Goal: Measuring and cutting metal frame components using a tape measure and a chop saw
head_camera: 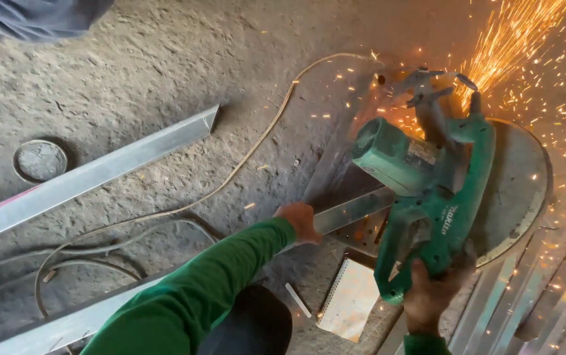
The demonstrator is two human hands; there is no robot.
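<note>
Right hand (431, 292) clenched around handle of green electric cut-off saw (427, 190); left hand (301, 220) grasping long grey metal bar (352, 210). Orange sparks (513, 39) thrown behind saw.

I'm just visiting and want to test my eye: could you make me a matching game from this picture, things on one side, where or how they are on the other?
Things:
1. chop saw
2. spiral notebook
3. round lid
4. left hand

Places or states:
A. lying on the floor at far left
B. throwing sparks
C. pressed on the metal bar
D. lying below the saw

Pairs: 1-B, 2-D, 3-A, 4-C
</note>
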